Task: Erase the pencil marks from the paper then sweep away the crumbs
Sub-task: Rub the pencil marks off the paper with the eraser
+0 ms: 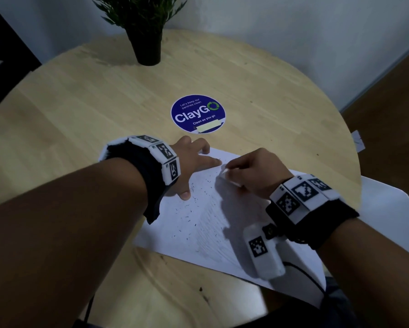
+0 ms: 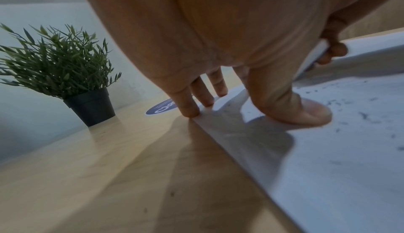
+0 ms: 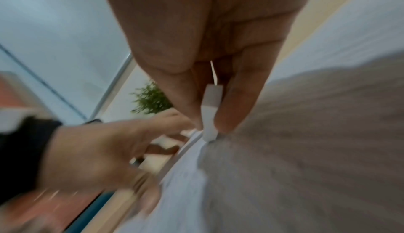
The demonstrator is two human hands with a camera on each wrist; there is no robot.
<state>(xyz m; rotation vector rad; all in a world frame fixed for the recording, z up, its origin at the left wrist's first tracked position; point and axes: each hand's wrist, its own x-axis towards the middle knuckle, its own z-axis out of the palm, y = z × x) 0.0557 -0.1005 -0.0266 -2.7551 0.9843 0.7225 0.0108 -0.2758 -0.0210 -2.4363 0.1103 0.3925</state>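
Note:
A white sheet of paper (image 1: 194, 233) lies on the round wooden table (image 1: 80, 110), with grey pencil shading (image 1: 213, 223) down its middle and several dark eraser crumbs (image 1: 187, 209) on its left half. My left hand (image 1: 194, 162) lies flat, fingers spread, pressing the paper's far left corner (image 2: 196, 114); its thumb (image 2: 306, 112) rests on the sheet. My right hand (image 1: 250, 171) pinches a white eraser (image 1: 223, 173), whose tip (image 3: 210, 133) touches the paper at the top of the shaded patch (image 3: 306, 150). The right wrist view is motion-blurred.
A potted green plant (image 1: 146, 31) stands at the table's far edge. A round blue "ClayGo" sticker (image 1: 198, 114) lies just beyond the hands. A white chair seat (image 1: 388, 209) sits to the right, under the table's rim. Walls close off the back.

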